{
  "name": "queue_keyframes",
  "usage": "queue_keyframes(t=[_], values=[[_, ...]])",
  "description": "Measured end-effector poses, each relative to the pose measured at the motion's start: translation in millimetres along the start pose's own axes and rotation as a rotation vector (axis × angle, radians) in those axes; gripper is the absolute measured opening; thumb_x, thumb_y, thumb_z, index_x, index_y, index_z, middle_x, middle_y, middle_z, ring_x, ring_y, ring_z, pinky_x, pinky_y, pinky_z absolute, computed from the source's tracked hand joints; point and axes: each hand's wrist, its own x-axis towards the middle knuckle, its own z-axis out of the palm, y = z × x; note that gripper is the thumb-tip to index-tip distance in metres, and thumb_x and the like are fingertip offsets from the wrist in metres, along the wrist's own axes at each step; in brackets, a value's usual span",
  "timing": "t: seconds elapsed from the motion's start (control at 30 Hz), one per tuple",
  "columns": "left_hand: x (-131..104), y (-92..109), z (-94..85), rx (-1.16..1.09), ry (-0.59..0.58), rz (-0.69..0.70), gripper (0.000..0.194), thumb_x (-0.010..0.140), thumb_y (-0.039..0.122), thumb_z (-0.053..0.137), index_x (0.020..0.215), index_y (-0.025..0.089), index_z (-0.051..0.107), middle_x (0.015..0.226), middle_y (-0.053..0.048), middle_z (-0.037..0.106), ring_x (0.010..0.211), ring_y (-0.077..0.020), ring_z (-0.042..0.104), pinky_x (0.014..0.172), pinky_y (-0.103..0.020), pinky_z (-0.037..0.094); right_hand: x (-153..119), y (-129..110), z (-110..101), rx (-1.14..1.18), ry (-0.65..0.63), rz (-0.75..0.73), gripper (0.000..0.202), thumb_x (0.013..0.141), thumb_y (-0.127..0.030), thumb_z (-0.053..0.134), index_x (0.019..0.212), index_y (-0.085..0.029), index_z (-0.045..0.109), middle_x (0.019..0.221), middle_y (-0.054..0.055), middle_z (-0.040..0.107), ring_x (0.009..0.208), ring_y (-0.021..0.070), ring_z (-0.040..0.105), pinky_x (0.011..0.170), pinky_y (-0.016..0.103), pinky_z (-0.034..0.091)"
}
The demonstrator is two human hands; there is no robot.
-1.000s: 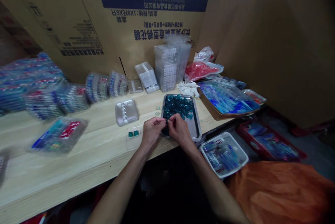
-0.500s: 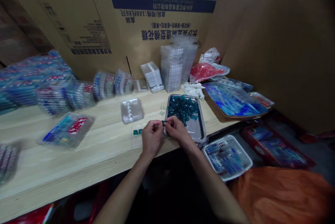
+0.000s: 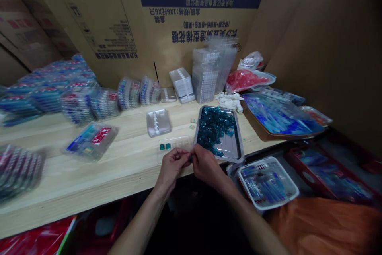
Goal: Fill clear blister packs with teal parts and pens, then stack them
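Note:
My left hand [image 3: 175,163] and my right hand [image 3: 208,164] meet fingertip to fingertip near the table's front edge. Pinched between them is a small dark green piece [image 3: 190,159], mostly hidden by the fingers. Just beyond my left hand lies a clear plastic tray [image 3: 160,158] with two green squares [image 3: 165,146] in its pockets. A metal tray [image 3: 235,152] is beside my right hand, heaped with dark teal translucent pieces [image 3: 215,125]. Small pale scraps [image 3: 192,124] lie on the table left of it.
Farther back stand an open clear case [image 3: 158,122] and stacked clear trays [image 3: 204,76]. Packed cases [image 3: 92,140] spread leftward. A cardboard box [image 3: 280,117] of blue packets is at right, above a white basket [image 3: 267,183]. A large carton [image 3: 191,28] walls the back.
Both hands have drawn closer to the table's front edge, still pinching the piece together. The whole view has shifted, so the table's things appear farther right.

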Motion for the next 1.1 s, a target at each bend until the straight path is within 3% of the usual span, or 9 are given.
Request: queue_keyframes(t=[0.1,0.23,0.3,0.53,0.67,0.77,0.87,0.97,1.1], values=[[8.3,8.7,-25.7,0.06,0.018,0.054,0.035,0.056,0.036,0.087,0.08,0.017,0.07,0.072,-0.003,0.071,0.067,-0.0141,0.065,0.066,-0.025,0.051,-3.8,7.2,-5.1,0.063,-0.006,-0.04,0.018,0.088,-0.013,0.042,0.096,-0.019,0.056,0.084,0.005,0.066,0.076,0.0176,0.063,0.068,0.026,0.042],[41.5,23.8,-61.7,0.419,0.161,0.364,0.025,0.061,0.033,0.081,0.081,0.019,0.076,0.074,-0.003,0.073,0.066,-0.0166,0.064,0.066,-0.027,0.049,-0.7,37.8,-24.3,-0.023,0.126,0.039,0.022,0.087,-0.016,0.042,0.101,-0.018,0.059,0.093,0.008,0.069,0.084,0.0207,0.065,0.075,0.03,0.045],[57.2,27.8,-70.6,0.653,0.138,0.486,0.014,0.067,0.03,0.074,0.078,0.021,0.077,0.074,-0.004,0.073,0.067,-0.0183,0.064,0.067,-0.028,0.049,0.3,53.2,-34.8,-0.077,0.165,0.069,0.022,0.088,-0.017,0.041,0.097,-0.018,0.061,0.092,0.009,0.069,0.083,0.0212,0.065,0.077,0.032,0.045],[80.4,19.3,-67.8,1.138,-0.219,0.623,0.017,0.078,0.024,0.061,0.08,0.025,0.078,0.083,-0.007,0.076,0.077,-0.0221,0.067,0.077,-0.032,0.048,-4.2,84.2,-67.2,-0.167,0.235,0.191,0.022,0.086,-0.019,0.044,0.092,-0.02,0.065,0.082,0.005,0.069,0.073,0.0192,0.062,0.072,0.03,0.044],[89.5,11.4,-72.3,1.177,-0.251,0.658,0.018,0.08,0.028,0.059,0.079,0.026,0.077,0.084,-0.006,0.077,0.082,-0.0241,0.068,0.081,-0.034,0.049,-11.1,95.0,-79.7,-0.269,0.18,0.254,0.023,0.086,-0.014,0.044,0.094,-0.02,0.065,0.086,0.005,0.069,0.076,0.0191,0.062,0.072,0.029,0.043],[91.4,9.7,-74.1,1.193,-0.206,0.68,0.02,0.079,0.031,0.061,0.089,0.027,0.078,0.089,-0.007,0.077,0.085,-0.0258,0.068,0.082,-0.036,0.05,-17.9,96.1,-75.0,-0.354,-0.004,0.23,0.019,0.084,-0.013,0.051,0.095,-0.02,0.064,0.09,0.007,0.068,0.079,0.0191,0.062,0.073,0.028,0.041],[80.3,11.6,-63.6,1.152,-0.095,0.73,0.03,0.078,0.033,0.064,0.103,0.025,0.076,0.099,-0.01,0.076,0.092,-0.029,0.067,0.088,-0.041,0.048,-21.2,93.4,-63.2,-0.397,-0.115,0.198,0.022,0.079,-0.015,0.061,0.1,-0.021,0.063,0.092,0.008,0.067,0.083,0.0207,0.062,0.073,0.028,0.04],[57.0,12.0,-35.6,0.98,-0.006,0.743,0.026,0.082,0.035,0.062,0.1,0.023,0.076,0.103,-0.01,0.075,0.099,-0.029,0.065,0.093,-0.042,0.046,-16.3,91.9,-57.3,-0.349,-0.082,0.245,0.017,0.082,-0.011,0.055,0.095,-0.019,0.062,0.086,0.007,0.067,0.08,0.0201,0.062,0.073,0.028,0.04],[26.8,4.9,15.8,0.556,-0.091,0.42,0.025,0.082,0.04,0.065,0.094,0.022,0.076,0.091,-0.008,0.075,0.078,-0.022,0.068,0.074,-0.032,0.052,-3.0,84.5,-58.6,-0.065,0.038,0.285,0.019,0.09,-0.018,0.043,0.097,-0.018,0.061,0.078,0.004,0.066,0.071,0.0176,0.061,0.068,0.027,0.042]])
